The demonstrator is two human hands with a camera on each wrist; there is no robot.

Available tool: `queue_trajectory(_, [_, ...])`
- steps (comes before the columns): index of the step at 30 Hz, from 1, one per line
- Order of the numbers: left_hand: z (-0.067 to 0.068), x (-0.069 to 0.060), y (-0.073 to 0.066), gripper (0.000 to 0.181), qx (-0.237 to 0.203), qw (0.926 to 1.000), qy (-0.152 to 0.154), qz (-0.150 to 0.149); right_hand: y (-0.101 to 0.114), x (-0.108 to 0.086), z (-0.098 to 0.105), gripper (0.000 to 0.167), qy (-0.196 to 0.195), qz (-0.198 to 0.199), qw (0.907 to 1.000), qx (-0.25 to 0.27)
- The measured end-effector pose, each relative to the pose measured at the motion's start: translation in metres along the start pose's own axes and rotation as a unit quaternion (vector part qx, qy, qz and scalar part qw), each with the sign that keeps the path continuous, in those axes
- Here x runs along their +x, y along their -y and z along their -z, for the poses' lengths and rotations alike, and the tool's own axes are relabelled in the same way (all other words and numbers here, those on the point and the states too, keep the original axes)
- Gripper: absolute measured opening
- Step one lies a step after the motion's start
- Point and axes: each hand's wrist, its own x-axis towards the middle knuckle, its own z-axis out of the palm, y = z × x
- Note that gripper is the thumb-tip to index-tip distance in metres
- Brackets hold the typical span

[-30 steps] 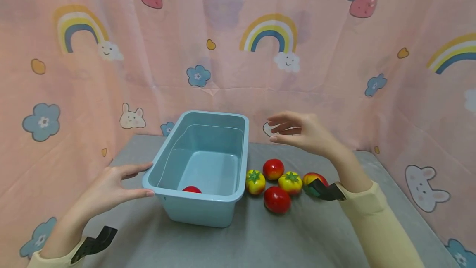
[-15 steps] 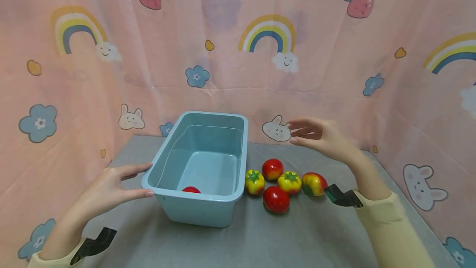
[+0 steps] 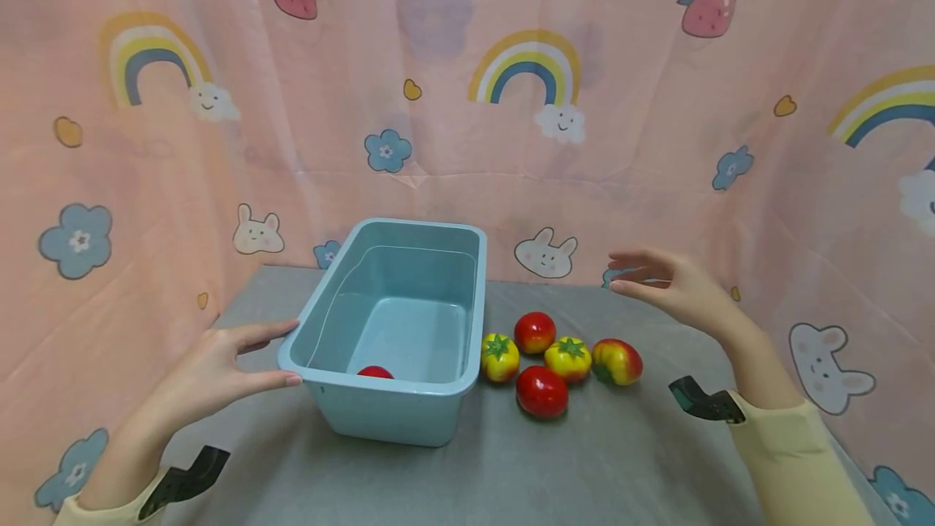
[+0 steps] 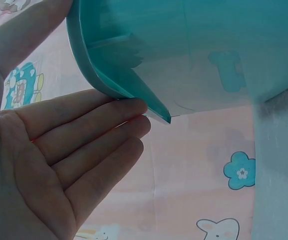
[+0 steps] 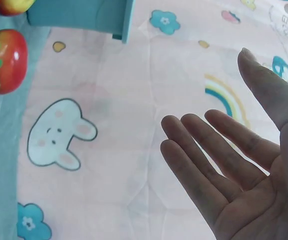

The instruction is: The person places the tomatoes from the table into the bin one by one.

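My left hand (image 3: 212, 372) rests at the near left corner of a light blue plastic bin (image 3: 394, 392), its thumb and straight fingers touching the rim (image 4: 101, 87). Part of a red round fruit (image 3: 376, 372) shows inside the bin; the near wall hides the remainder. My right hand (image 3: 668, 286) hovers above the right side of the table, fingers loosely extended and holding nothing. Below and left of it lie a red and yellow fruit (image 3: 617, 361), two yellow fruits with green leafy tops (image 3: 569, 360), a red fruit (image 3: 536, 333) and a dark red oval one (image 3: 542, 392).
Grey cloth covers the table (image 3: 555, 477). A pink curtain (image 3: 453, 177) printed with rainbows, rabbits and flowers hangs behind and along both sides. The fruits cluster just right of the bin. Dark mounts (image 3: 704, 403) sit on both wrists over pale yellow sleeves.
My right hand has moved right and slightly down, away from the bin, uncovering the rightmost red and yellow fruit. My left hand, the bin and the fruits have stayed in place.
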Motion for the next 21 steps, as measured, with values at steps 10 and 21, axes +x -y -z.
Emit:
queue_trajectory(10, [0.001, 0.001, 0.001, 0.071, -0.01, 0.9999, 0.002, -0.002, -0.03, -0.015, 0.0, 0.045, -0.002, -0.037, 0.9993, -0.004])
queue_trajectory(21, [0.002, 0.002, 0.001, 0.071, -0.01, 0.9999, 0.002, -0.005, -0.059, -0.028, -0.009, 0.051, 0.031, -0.098, 0.9947, 0.004])
